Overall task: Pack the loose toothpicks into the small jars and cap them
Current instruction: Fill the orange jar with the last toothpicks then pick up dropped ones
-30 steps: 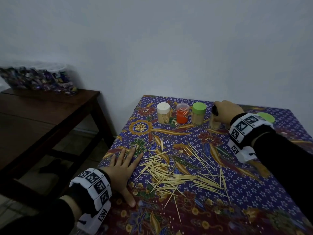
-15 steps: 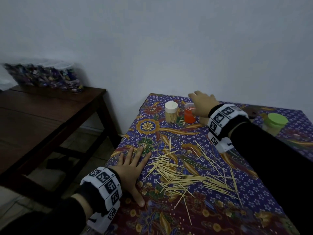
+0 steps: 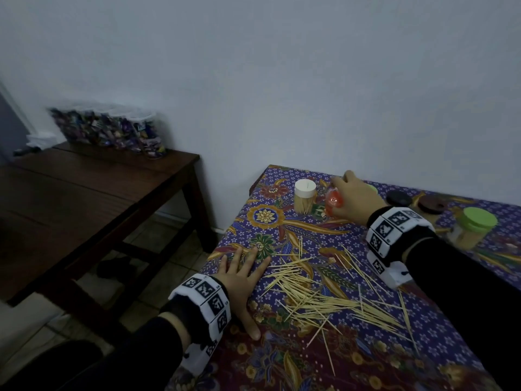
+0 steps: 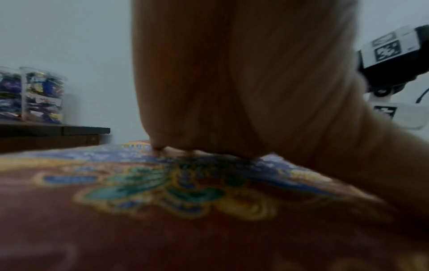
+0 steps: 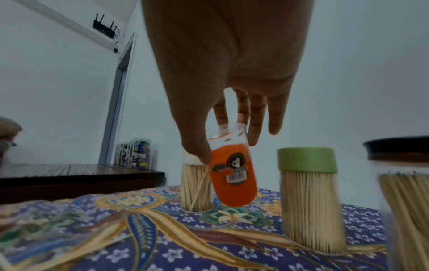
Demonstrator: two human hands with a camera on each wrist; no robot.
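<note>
Loose toothpicks [image 3: 324, 294] lie scattered across the middle of the patterned cloth [image 3: 282, 362]. My right hand [image 3: 348, 193] [image 5: 227, 139] grips the small orange jar [image 3: 334, 200] [image 5: 234, 176] near its clear top, thumb on one side and fingers on the other. The jar is tilted with its base just off the cloth. A white-capped jar [image 3: 305, 194] [image 5: 196, 185] full of toothpicks stands just left of it. A green-capped full jar [image 5: 308, 198] stands to the right. My left hand [image 3: 242, 280] [image 4: 232, 91] rests flat on the cloth beside the pile, holding nothing.
Another green-capped jar [image 3: 473, 227] stands at the right, with two dark lids [image 3: 399, 197] behind it near the wall. A dark-lidded jar [image 5: 406, 192] is close on the right. A dark wooden table [image 3: 98, 193] with a clear tub of wrapped sweets [image 3: 112, 131] stands left.
My right hand has moved left from the jar on the right side to the orange jar, taken hold of it and tipped it up. The left hand has stayed flat.
</note>
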